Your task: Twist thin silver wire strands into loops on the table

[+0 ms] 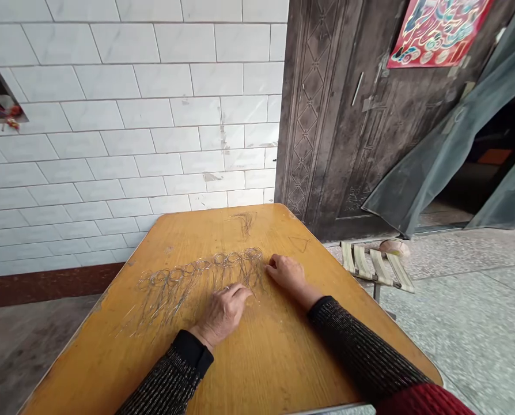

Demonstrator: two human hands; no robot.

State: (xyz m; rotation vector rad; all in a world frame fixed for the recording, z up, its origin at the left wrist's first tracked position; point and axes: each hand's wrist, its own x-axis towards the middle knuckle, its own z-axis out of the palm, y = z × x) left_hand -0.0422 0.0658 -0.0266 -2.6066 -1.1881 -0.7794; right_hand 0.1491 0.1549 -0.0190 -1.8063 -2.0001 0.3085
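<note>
A row of thin metal wires (180, 275) lies across the wooden table (249, 357). Their upper ends are coiled into small loops, and loose straight tails fan down toward me. My left hand (225, 311) rests just below the right part of the row, its fingers closed near the wire tails. At the right end of the row, beside the last loop (253, 252), my right hand (287, 272) has its fingers curled together. Whatever either hand pinches is too fine to make out.
More loose thin wires (245, 222) lie near the table's far end. White wall tiles (175, 104) stand behind the table. On the right are a dark carved door (348, 144), a hanging curtain (439, 155) and a strap-seat folding stool (376, 265).
</note>
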